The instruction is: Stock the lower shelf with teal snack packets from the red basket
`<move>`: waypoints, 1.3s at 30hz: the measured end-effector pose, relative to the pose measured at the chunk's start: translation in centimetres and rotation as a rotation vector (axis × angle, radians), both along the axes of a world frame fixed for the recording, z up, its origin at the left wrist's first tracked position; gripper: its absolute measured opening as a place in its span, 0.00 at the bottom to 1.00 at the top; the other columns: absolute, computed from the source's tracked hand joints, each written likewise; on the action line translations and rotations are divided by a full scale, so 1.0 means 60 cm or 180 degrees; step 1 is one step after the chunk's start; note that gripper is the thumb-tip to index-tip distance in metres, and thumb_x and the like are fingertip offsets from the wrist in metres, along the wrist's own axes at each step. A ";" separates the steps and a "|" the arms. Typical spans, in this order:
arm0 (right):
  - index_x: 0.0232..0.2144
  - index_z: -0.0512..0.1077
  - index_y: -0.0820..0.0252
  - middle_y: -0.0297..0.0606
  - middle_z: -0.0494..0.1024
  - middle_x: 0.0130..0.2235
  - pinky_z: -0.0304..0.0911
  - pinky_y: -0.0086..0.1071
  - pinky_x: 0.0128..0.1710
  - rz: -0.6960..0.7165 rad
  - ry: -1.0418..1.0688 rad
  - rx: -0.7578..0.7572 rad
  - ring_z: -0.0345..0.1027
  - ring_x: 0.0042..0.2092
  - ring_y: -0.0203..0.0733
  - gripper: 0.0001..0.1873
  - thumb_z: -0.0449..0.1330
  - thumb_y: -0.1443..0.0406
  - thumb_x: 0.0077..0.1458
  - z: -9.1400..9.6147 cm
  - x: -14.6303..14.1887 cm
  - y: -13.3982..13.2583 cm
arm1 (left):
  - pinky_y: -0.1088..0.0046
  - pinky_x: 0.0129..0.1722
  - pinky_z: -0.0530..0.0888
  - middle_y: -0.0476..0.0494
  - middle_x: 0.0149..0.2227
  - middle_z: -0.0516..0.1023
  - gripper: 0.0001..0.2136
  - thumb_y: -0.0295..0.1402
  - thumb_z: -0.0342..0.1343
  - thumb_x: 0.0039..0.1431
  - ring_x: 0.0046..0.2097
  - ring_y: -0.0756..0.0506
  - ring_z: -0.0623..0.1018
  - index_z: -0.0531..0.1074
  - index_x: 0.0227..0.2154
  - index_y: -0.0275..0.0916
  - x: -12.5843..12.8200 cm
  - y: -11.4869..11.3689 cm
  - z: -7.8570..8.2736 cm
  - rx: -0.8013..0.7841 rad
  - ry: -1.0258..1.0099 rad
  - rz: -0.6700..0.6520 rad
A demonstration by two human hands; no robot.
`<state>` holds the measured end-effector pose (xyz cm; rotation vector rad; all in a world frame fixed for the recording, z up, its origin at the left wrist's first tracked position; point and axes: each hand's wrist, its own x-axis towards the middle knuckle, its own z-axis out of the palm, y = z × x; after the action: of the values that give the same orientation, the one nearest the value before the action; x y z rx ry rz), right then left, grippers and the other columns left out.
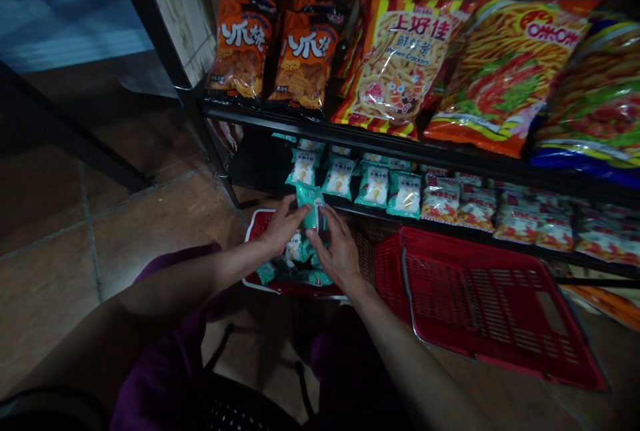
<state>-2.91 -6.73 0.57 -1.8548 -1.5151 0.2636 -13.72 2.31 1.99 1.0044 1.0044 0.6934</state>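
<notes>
My left hand (281, 225) and my right hand (338, 251) both grip a small teal snack packet (312, 207), held upright just in front of the lower shelf (350, 207). Below my hands stands a red basket (256, 223) holding more teal packets (300, 271). A row of the same teal packets (373, 185) lines the lower shelf right behind the held packet.
The upper shelf (310, 125) carries orange snack bags (241, 51) and large prawn-cracker bags (397, 64). Red and white small packets (520, 221) fill the lower shelf to the right. An empty red basket (480, 297) stands on the tiled floor (125, 231) at right.
</notes>
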 end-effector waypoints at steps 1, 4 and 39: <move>0.58 0.59 0.62 0.50 0.62 0.59 0.54 0.48 0.59 -0.0006 0.0061 -0.0091 0.55 0.61 0.50 0.32 0.54 0.52 0.55 -0.001 0.000 0.000 | 0.70 0.42 0.70 0.46 0.40 0.76 0.15 0.38 0.56 0.51 0.41 0.46 0.75 0.69 0.42 0.41 -0.001 0.000 0.003 -0.0006 -0.0015 0.0024; 0.61 0.54 0.62 0.52 0.59 0.61 0.52 0.51 0.59 -0.0050 0.0308 -0.0341 0.53 0.62 0.53 0.41 0.58 0.49 0.50 0.002 -0.002 0.001 | 0.72 0.40 0.70 0.46 0.40 0.75 0.12 0.39 0.53 0.54 0.41 0.47 0.74 0.71 0.40 0.41 -0.002 0.005 0.005 0.0048 0.0064 0.0077; 0.40 0.71 0.51 0.34 0.76 0.46 0.72 0.42 0.38 -0.0829 0.4386 -0.0789 0.71 0.46 0.46 0.19 0.66 0.57 0.43 0.013 0.000 0.012 | 0.68 0.39 0.72 0.44 0.39 0.78 0.18 0.39 0.64 0.39 0.39 0.45 0.76 0.71 0.35 0.39 0.000 0.035 0.009 -0.0777 -0.0677 0.0435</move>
<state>-2.89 -5.99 1.35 -1.3844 -0.2831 1.3028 -13.69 4.43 2.52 0.6399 0.9500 0.7528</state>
